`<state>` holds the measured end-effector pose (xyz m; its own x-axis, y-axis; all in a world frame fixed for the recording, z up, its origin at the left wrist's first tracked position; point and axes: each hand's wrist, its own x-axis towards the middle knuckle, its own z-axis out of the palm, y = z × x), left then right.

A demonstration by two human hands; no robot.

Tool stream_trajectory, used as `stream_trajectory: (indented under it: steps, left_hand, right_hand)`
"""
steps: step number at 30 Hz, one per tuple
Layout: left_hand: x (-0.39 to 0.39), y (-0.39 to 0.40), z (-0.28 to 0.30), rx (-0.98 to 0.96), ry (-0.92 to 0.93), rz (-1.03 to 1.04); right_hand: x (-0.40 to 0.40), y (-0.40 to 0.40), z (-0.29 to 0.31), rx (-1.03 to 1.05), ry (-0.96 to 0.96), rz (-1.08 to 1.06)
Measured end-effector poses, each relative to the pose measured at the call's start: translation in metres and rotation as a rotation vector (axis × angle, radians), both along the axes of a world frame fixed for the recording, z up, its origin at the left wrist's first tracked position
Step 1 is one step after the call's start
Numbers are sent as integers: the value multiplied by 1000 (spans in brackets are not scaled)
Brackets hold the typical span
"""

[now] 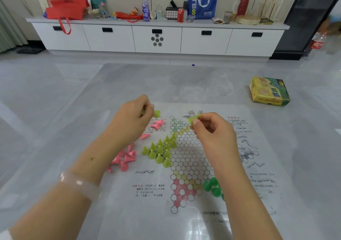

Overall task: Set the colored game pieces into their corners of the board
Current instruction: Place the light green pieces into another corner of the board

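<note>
Over a printed board [184, 166] spread on the floor [55, 92], each hand pinches a lime piece: the left hand [132, 117] holds one [156, 113] just beyond the board's far left edge, while the right hand [212, 130] grips another [192, 119] between thumb and fingertips above the far corner. Lime cones [160, 151] stand clustered in the left corner; pink pieces [127, 156] lie toppled on the sheet outside it, and dark green ones [213, 186] sit near the right edge. The small plastic cones look light, stiff and smooth, likely to tip easily, and are probably best taken by the narrow tip and set base-down. A box [269, 91] rests well apart.
</note>
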<state>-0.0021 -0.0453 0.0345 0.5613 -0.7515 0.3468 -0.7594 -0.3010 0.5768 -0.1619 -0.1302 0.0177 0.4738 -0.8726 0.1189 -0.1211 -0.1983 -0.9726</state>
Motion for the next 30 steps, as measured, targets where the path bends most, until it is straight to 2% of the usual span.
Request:
stream_trajectory:
  steps: [5, 9, 13, 16, 21, 30]
  left_hand:
    - [-19, 52, 5, -147, 195, 226]
    - [-22, 70, -10, -203, 491, 355]
    - [-18, 66, -20, -224, 761, 356]
    - [-18, 63, -21, -260, 894, 329]
    - [-14, 65, -19, -289, 894, 336]
    - [-16, 66, -20, -272, 856, 310]
  right_hand:
    - [0, 2, -7, -78, 175, -7]
    - [1, 7, -13, -192, 292, 18]
    - [5, 12, -25, -304, 454, 80]
    - [8, 17, -32, -365, 574, 117]
    - [13, 19, -35, -473, 637, 108]
    - [18, 22, -42, -548, 672, 99]
